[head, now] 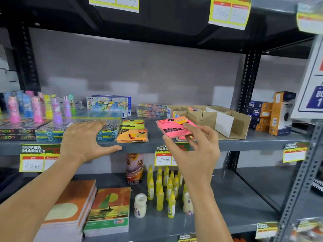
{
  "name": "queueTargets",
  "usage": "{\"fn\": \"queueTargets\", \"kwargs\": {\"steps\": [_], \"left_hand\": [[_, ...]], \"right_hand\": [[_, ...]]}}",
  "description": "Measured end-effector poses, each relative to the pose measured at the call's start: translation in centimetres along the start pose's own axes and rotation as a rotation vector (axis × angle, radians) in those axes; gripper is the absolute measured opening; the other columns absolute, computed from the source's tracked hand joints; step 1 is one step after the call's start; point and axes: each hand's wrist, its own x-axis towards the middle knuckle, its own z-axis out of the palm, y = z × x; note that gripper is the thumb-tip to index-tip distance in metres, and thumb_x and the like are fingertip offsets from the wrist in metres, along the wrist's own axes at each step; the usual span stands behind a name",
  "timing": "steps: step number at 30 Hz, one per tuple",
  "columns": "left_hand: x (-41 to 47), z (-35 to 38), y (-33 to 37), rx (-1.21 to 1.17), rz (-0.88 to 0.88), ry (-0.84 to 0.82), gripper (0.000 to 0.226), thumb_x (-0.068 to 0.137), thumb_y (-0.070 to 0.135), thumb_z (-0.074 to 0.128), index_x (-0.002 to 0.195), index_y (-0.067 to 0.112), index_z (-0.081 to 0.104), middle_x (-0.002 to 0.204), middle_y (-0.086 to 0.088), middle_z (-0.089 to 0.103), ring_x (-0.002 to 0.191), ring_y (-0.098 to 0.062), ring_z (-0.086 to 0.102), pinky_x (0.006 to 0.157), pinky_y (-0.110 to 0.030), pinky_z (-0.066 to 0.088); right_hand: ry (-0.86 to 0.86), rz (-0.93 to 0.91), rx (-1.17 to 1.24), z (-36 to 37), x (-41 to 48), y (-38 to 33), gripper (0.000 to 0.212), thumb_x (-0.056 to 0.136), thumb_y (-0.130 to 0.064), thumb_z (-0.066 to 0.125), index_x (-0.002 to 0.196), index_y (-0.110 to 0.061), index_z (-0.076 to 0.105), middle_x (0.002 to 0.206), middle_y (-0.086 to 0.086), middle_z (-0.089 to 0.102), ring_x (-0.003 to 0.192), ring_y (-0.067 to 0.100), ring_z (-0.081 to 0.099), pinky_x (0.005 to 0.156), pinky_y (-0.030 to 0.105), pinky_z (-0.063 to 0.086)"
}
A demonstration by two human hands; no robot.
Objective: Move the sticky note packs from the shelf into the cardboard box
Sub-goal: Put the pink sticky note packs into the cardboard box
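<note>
Right hand (195,152) is pinching a pink sticky note pack (174,126) between thumb and fingertips, held just above the shelf's (262,142) front edge — right in front of the cardboard box (232,119). Left hand (83,140) lies flat and spread on the front edge, holding nothing. An orange pack (132,135) and a yellow-green pack (133,124) sit on the shelf between the hands.

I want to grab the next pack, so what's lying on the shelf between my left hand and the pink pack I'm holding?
Head view: yellow-green sticky note pack behind orange sticky note pack.
</note>
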Motion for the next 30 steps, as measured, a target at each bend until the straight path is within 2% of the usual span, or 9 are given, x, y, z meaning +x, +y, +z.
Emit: {"fn": "queueTargets", "kwargs": {"steps": [3, 5, 11, 13, 16, 19, 22, 26, 30], "left_hand": [[0.0, -0.1, 0.0, -0.011, 0.002, 0.008, 0.105, 0.061, 0.095, 0.03, 0.112, 0.012, 0.069, 0.108, -0.009, 0.071, 0.1, -0.03, 0.066, 0.081, -0.044, 0.05], [-0.1, -0.1, 0.1, -0.009, -0.002, 0.013, 0.104, 0.06, 0.094, 0.033, 0.112, 0.012, 0.07, 0.108, -0.009, 0.071, 0.1, -0.03, 0.066, 0.081, -0.044, 0.05], [-0.2, -0.3, 0.2, -0.015, -0.007, 0.012, 0.105, 0.06, 0.094, 0.031, 0.11, 0.011, 0.07, 0.106, -0.01, 0.072, 0.098, -0.03, 0.067, 0.079, -0.043, 0.051], [-0.2, -0.2, 0.2, -0.013, -0.008, 0.004, 0.105, 0.061, 0.095, 0.03, 0.109, 0.012, 0.07, 0.106, -0.009, 0.072, 0.098, -0.03, 0.067, 0.079, -0.043, 0.051], [-0.1, -0.2, 0.1, -0.005, -0.009, -0.009, 0.104, 0.06, 0.095, 0.03, 0.11, 0.012, 0.07, 0.106, -0.009, 0.072, 0.098, -0.03, 0.067, 0.078, -0.043, 0.051], [-0.1, -0.1, 0.0, -0.003, -0.008, -0.004, 0.105, 0.06, 0.095, 0.03, 0.112, 0.013, 0.069, 0.107, -0.009, 0.072, 0.099, -0.03, 0.067, 0.08, -0.044, 0.051], [-0.1, -0.1, 0.0, -0.009, -0.012, 0.002, 0.105, 0.06, 0.096, 0.03, 0.112, 0.014, 0.069, 0.108, -0.008, 0.071, 0.1, -0.03, 0.067, 0.082, -0.044, 0.051], [-0.2, -0.1, 0.0, -0.006, -0.009, 0.0, 0.105, 0.06, 0.096, 0.03, 0.112, 0.013, 0.069, 0.107, -0.008, 0.072, 0.099, -0.03, 0.067, 0.08, -0.044, 0.051], [-0.2, -0.1, 0.1, -0.016, -0.009, 0.001, 0.106, 0.06, 0.096, 0.028, 0.112, 0.013, 0.069, 0.107, -0.009, 0.072, 0.099, -0.03, 0.067, 0.08, -0.044, 0.051]], "right_hand": [[0.037, 0.024, 0.032, -1.0, 0.9, 0.7, 0.049, 0.06, -0.039, 0.087, 0.104, -0.023, 0.071, 0.111, 0.004, 0.052, 0.1, 0.017, 0.06, 0.075, 0.022, 0.057], [0.067, 0.022, 0.016, -1.7, 1.4, 1.3, 0.048, 0.059, -0.034, 0.089, 0.102, -0.02, 0.072, 0.109, 0.006, 0.054, 0.099, 0.019, 0.061, 0.075, 0.026, 0.058], [0.121, 0.072, -0.052, -3.8, 2.6, 3.5, 0.047, 0.06, -0.028, 0.09, 0.101, -0.015, 0.072, 0.11, 0.007, 0.053, 0.098, 0.003, 0.057, 0.077, 0.028, 0.058], [0.143, 0.088, -0.061, -4.2, 2.9, 4.1, 0.047, 0.06, -0.028, 0.09, 0.101, -0.014, 0.072, 0.11, 0.01, 0.053, 0.098, 0.003, 0.056, 0.077, 0.026, 0.057], [0.175, 0.126, -0.053, -4.6, 3.2, 5.0, 0.047, 0.062, -0.029, 0.087, 0.103, -0.012, 0.071, 0.111, 0.009, 0.053, 0.102, 0.016, 0.058, 0.077, 0.021, 0.054], [0.199, 0.18, -0.041, -4.9, 3.3, 6.0, 0.047, 0.064, -0.026, 0.087, 0.106, -0.015, 0.07, 0.113, 0.004, 0.051, 0.103, 0.013, 0.057, 0.077, 0.017, 0.053], [0.239, 0.181, -0.05, -5.4, 3.2, 6.9, 0.046, 0.064, -0.027, 0.087, 0.105, -0.017, 0.069, 0.116, 0.008, 0.051, 0.106, 0.013, 0.056, 0.076, 0.013, 0.051], [0.195, 0.175, -0.109, -5.1, 3.3, 7.8, 0.046, 0.064, -0.026, 0.087, 0.106, -0.016, 0.07, 0.117, 0.011, 0.05, 0.106, 0.016, 0.054, 0.083, 0.024, 0.052], [0.109, 0.159, -0.247, -4.4, 2.9, 8.9, 0.045, 0.067, -0.032, 0.084, 0.106, -0.015, 0.069, 0.116, 0.013, 0.051, 0.103, 0.017, 0.053, 0.083, 0.026, 0.05]]}}
